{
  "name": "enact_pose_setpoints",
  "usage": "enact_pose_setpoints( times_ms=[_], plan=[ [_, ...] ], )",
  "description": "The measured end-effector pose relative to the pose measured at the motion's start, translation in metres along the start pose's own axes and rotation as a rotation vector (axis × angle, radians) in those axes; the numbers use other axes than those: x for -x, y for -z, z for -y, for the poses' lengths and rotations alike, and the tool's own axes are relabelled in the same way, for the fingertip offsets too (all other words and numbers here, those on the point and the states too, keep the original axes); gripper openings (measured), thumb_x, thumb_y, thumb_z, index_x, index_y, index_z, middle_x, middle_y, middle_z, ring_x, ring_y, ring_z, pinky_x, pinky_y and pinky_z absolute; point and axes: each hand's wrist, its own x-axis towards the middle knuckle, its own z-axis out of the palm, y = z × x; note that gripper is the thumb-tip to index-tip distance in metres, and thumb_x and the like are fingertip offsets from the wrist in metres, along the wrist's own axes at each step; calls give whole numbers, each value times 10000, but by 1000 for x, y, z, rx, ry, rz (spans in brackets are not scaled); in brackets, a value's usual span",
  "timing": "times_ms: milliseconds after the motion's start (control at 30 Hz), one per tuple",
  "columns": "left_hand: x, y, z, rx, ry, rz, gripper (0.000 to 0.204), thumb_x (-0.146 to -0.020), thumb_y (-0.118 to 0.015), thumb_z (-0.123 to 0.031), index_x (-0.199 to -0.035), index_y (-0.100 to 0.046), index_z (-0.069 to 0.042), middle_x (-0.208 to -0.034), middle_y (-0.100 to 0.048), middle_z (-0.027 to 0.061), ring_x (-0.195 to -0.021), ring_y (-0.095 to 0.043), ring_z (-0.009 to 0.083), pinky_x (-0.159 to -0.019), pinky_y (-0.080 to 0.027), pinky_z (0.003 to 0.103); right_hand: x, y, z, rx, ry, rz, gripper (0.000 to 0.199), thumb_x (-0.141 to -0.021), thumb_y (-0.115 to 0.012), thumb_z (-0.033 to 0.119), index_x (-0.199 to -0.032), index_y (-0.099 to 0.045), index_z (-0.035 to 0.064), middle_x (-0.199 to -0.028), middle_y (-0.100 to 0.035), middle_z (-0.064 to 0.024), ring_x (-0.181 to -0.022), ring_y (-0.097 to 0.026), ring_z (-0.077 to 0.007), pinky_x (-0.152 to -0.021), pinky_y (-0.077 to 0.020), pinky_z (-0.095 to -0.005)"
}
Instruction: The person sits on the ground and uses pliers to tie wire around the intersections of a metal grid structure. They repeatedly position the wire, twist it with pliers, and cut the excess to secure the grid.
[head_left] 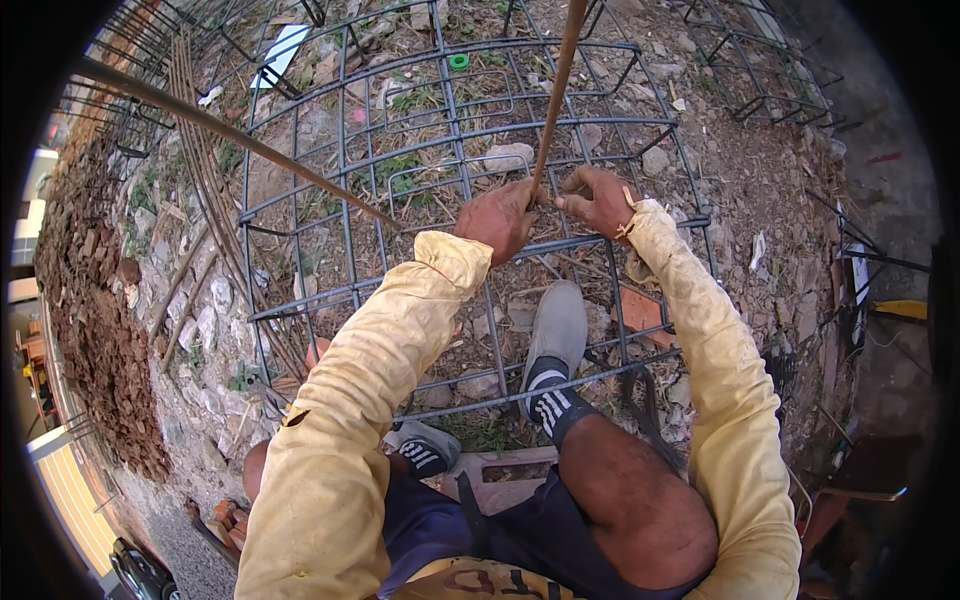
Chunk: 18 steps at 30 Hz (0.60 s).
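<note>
My left hand [500,220] is closed at the middle of a steel rebar cage [455,125], its fingertips beside the lower end of a brown rod [560,85] that comes down from above. What those fingers pinch, if anything, is too small to tell. Close by on the right, my right hand [597,203] also has its fingers drawn together, thumb and forefinger pointing toward the left hand. Whatever lies between them cannot be made out. Both hands are just above a crossing bar of the cage.
A second rusty rod [240,140] slants in from the upper left. Long bent bars [200,170] lie left of the cage, and another cage [765,75] stands at the upper right. Rubble, brick pieces [640,315] and a green ring [458,62] lie below. My shoe [560,325] is among the bars.
</note>
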Motion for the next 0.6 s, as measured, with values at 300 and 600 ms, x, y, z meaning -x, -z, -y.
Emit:
enact_pose_setpoints(
  times_ms=[300, 600],
  plan=[
    [-2, 2, -1, -1, 13, 18, 313, -887, -603, -164, -1196, -552, -146, -1090, -660, 137, -994, -659, 318, -862, -514, 429, 59, -10, 9, 475, 424, -30, 211, -916, -604, 244, -931, -663, 42, -927, -660, -141, -945, -630, -320, -807, -515, -433],
    [-2, 7, -1, -25, 23, 53, 307, -895, -607, -177, -1195, -551, -150, -1092, -656, 142, -1010, -650, 334, -868, -506, 445, 49, 7, 36, -20, 228, -133, 264, -888, -683, 233, -775, -669, -5, -691, -642, -155, -616, -605, -274, -626, -467, -368]
  ],
)
